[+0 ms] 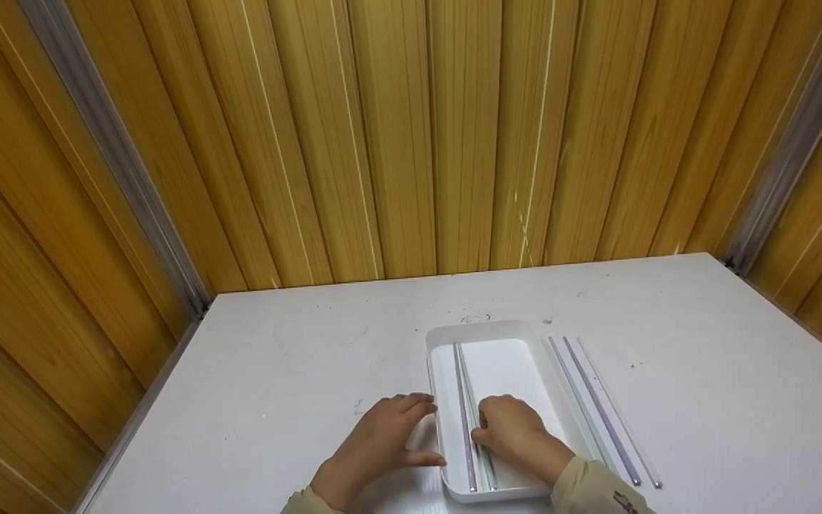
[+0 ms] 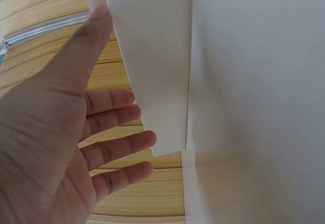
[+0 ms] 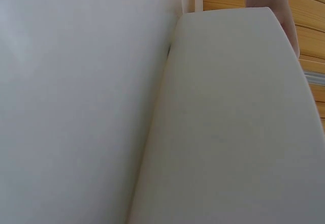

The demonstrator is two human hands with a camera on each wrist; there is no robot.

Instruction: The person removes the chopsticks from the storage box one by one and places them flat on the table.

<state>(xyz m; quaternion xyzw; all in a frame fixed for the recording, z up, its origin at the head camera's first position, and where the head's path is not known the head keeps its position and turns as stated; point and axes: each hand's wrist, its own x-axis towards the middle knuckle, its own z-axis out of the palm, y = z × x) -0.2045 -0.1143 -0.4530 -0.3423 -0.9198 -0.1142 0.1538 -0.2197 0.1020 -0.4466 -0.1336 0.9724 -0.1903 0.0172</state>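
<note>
A shallow white tray (image 1: pixel 504 493) lies on the table with several long, thin chopsticks along its left side. One is a purple chopstick (image 1: pixel 463 414); close beside it lie pale green ones. My right hand (image 1: pixel 514 428) reaches over the tray's right wall, its curled thumb and forefinger pinching a pale green chopstick (image 1: pixel 483 457). In the right wrist view that wall hides most of the right hand (image 3: pixel 271 5). Against the tray's left outer side, my left hand (image 1: pixel 386 435) rests its fingertips, fingers spread and fairly straight. The left wrist view shows its palm and fingers (image 2: pixel 119 145).
Right of the tray, a pale green chopstick (image 1: pixel 582 403), a purple chopstick (image 1: pixel 600 407) and a white chopstick (image 1: pixel 619 412) lie roughly parallel on the white table (image 1: pixel 297 371). Wood-patterned panels (image 1: pixel 397 143) rise behind the table's far edge.
</note>
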